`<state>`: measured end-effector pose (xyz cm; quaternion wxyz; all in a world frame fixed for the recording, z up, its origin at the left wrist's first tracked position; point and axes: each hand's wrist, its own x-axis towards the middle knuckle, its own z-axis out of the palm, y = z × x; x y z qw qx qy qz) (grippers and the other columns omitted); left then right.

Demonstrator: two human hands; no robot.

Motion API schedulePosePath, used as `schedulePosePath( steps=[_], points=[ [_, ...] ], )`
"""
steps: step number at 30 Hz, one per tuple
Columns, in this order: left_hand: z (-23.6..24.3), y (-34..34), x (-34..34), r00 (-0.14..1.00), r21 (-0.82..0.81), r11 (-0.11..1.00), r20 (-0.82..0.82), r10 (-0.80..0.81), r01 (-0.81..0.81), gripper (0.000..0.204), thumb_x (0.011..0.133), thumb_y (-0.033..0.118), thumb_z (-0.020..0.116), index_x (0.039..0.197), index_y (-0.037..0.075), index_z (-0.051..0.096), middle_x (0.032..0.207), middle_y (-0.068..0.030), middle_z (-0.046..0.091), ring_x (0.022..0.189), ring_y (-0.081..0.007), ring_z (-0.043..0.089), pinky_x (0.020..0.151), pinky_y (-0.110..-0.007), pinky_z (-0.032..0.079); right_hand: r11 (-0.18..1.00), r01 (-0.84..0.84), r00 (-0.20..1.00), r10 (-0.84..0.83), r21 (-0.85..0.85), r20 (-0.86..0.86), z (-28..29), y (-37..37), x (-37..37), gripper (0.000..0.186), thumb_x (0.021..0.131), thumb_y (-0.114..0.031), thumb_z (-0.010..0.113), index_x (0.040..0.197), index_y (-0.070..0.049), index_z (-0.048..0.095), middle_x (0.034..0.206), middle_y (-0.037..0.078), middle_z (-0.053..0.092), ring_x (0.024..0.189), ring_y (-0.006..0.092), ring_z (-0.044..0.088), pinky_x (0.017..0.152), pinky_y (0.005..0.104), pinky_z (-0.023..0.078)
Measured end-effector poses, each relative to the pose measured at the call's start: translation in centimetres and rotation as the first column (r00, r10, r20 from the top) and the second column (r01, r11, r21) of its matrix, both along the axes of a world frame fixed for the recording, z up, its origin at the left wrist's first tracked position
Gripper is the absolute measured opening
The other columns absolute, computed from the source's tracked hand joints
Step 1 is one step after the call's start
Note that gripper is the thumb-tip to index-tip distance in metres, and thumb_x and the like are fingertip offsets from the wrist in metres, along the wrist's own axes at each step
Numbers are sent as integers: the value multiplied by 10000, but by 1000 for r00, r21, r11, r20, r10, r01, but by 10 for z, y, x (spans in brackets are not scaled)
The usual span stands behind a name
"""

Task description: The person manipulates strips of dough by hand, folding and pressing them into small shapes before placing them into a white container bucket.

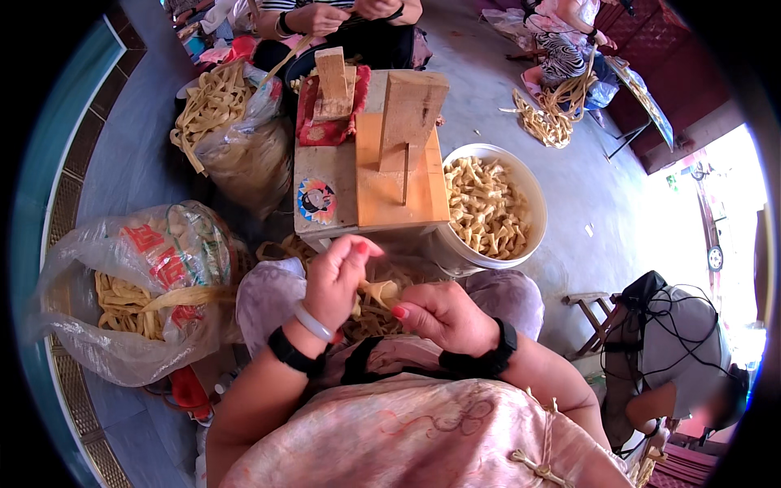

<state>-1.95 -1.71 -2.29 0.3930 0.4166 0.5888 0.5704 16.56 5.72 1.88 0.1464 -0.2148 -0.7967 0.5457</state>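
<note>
Left hand (338, 276), 8 o'clock: fingers curled, grip can't be told | right hand (447, 315), 5 o'clock: pinching tan strip (379, 291) | strip: 6 o'clock, between hands | white bucket (539, 215) with knotted pieces (488, 203): 2 o'clock

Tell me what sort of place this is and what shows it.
Likely an informal handicraft workshop: a white bucket full of twisted tan pieces, a plastic bag holding long tan strips, and another person seated across the worktable.

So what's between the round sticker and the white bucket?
In the head view: some tabletop, then the wooden stand's flat orange base.
</note>
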Motion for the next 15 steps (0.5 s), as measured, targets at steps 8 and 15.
schedulePosePath(
  steps=[8,15],
  points=[
    [11,6,-1,937,85,996,-346,56,-28,191,1004,209,517,986,53,625,776,-110,649,691,-179,637,631,-288,479,967,144,955,-80,209,-285,0,13,-1,218,882,-146,668,1032,-17,576,855,151,619,768,265,626,671,337,499],
    [15,17,5,964,121,991,-250,94,-66,151,997,170,531,981,44,611,702,36,497,642,-49,428,576,-212,365,783,9,993,63,622,-95,14,19,-11,177,758,-36,663,808,-51,494,680,132,557,625,356,575,557,436,463]
  ],
)
